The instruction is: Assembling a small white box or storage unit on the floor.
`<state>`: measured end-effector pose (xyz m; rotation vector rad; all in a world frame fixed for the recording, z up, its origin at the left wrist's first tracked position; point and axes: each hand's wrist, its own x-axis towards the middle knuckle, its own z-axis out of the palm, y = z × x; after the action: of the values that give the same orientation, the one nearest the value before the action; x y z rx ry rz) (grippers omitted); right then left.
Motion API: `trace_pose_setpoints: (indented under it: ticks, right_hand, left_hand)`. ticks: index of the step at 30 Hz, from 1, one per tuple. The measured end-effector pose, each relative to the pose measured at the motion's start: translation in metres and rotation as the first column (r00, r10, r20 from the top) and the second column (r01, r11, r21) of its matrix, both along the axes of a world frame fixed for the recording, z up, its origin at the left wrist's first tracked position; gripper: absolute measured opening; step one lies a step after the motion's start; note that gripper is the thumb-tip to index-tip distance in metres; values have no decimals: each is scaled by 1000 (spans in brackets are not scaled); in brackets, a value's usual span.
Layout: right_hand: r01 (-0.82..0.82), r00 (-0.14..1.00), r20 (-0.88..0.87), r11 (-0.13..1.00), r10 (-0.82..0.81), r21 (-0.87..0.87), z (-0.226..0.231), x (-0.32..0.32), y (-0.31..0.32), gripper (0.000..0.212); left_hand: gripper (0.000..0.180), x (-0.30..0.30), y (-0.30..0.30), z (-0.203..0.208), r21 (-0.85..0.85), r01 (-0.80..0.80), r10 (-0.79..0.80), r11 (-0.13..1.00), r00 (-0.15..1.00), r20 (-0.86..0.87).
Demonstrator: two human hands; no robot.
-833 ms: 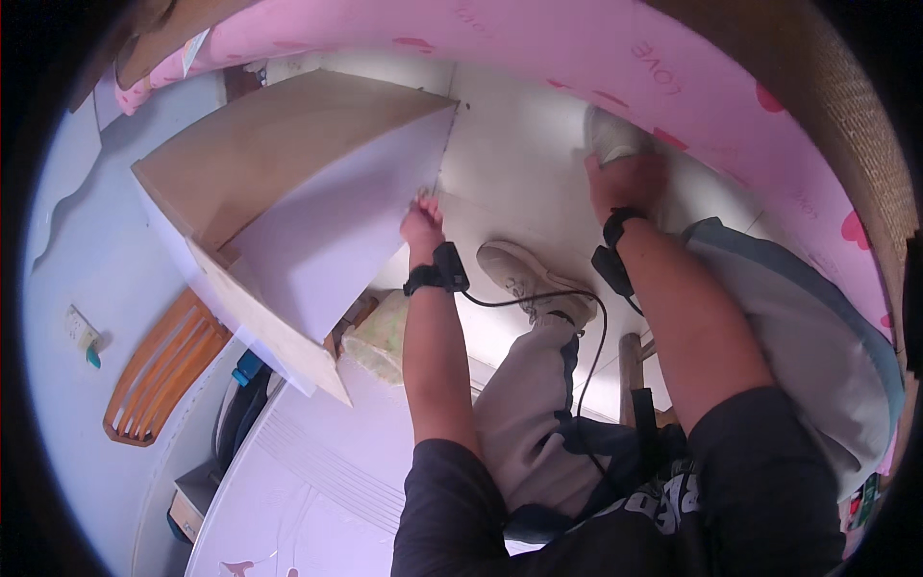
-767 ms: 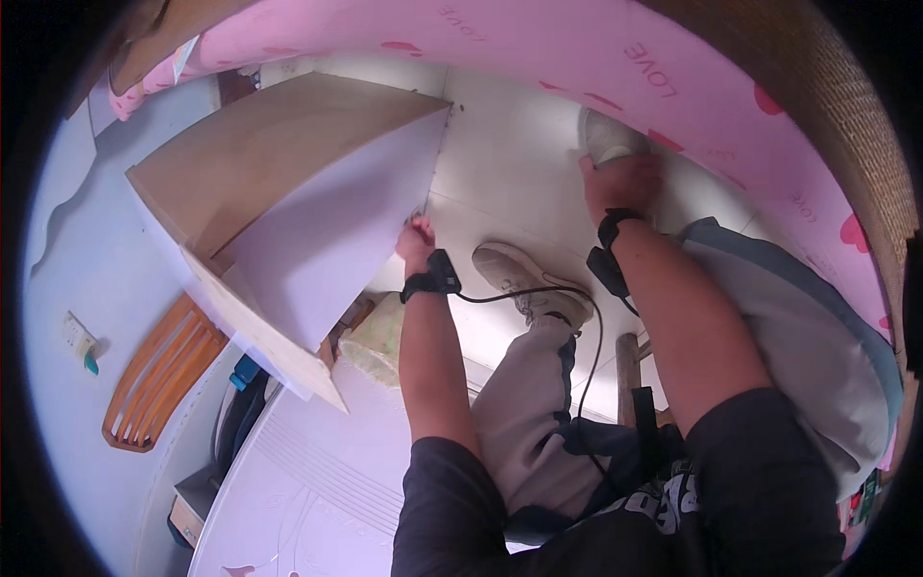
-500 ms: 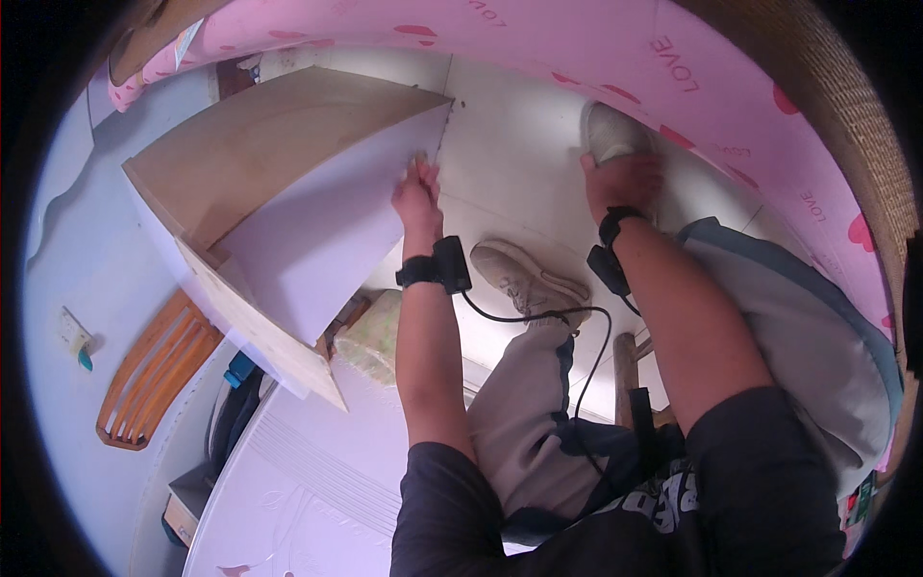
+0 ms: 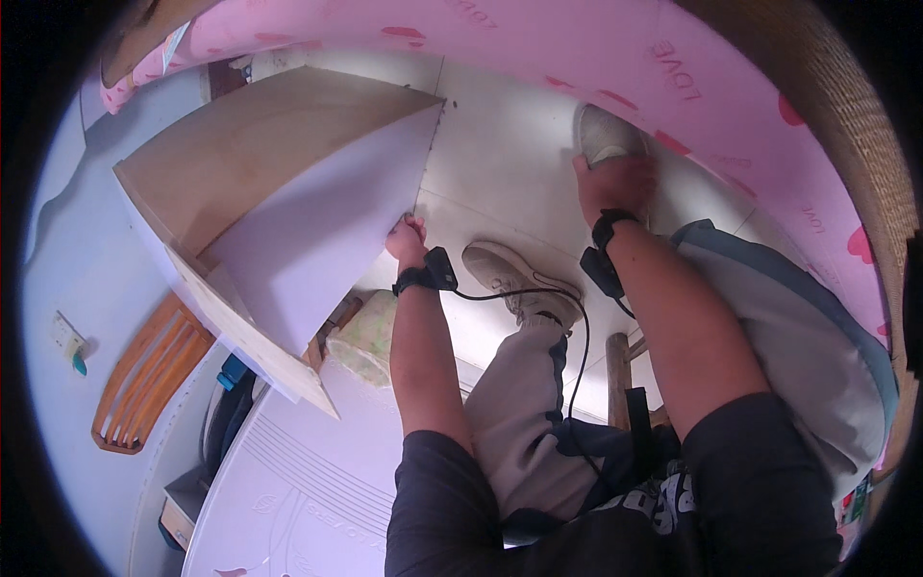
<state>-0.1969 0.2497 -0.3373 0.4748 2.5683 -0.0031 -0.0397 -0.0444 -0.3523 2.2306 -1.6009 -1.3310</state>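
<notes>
An angled wooden box-like piece with a brown panel point(image 4: 279, 144) and a white inner face point(image 4: 327, 207) stands to the left. At the right edge of the white face is my left hand point(image 4: 408, 236), its fingers curled together. Whatever is pinched in them is too small to make out. My right hand point(image 4: 623, 183) lies across the top of a light beige shoe point(image 4: 608, 130) on my foot, thumb on one side and fingers curled over the other. The fingertips are partly hidden.
My other shoe point(image 4: 505, 274) is on the pale tiled floor point(image 4: 490, 163). A white embossed table point(image 4: 298, 471) is at lower left, with a green-patterned bundle point(image 4: 365, 341) beside it. Pink heart-print fabric point(image 4: 538, 38) curves along the far side. A wooden chair back point(image 4: 154, 375) stands at left.
My left hand has moved down along the white face's edge, toward me, with fingers still curled. My right hand stays on the shoe. The whole view has shifted slightly.
</notes>
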Motion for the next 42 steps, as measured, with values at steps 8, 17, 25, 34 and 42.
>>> trace_pose_setpoints:
  ticks: [8, 17, 25, 34, 42]
  right_hand:
    - [17, 999, 29, 1000, -17, -10, -5, -5, 2, 102]
    - [-24, 998, 57, 992, 31, -120, 9, -11, -6, 101]
    - [-62, 998, -25, 998, 61, -28, 15, -15, -3, 99]
    - [18, 997, 74, 999, -15, -32, 9, -9, 5, 101]
    - [-117, 991, -70, 992, 114, -46, 1, -4, 4, 101]
  left_hand:
    - [10, -154, 66, -1, -57, 255, -255, 965, 869, -425]
    - [17, 1, -1, -6, 16, -182, 179, 983, 940, -290]
    - [22, -10, 6, -11, -175, 32, -31, 984, 1000, 4]
    - [23, -164, 91, -15, -136, 142, -191, 980, 855, -482]
    - [25, 18, 25, -25, -82, 140, -145, 987, 988, -52]
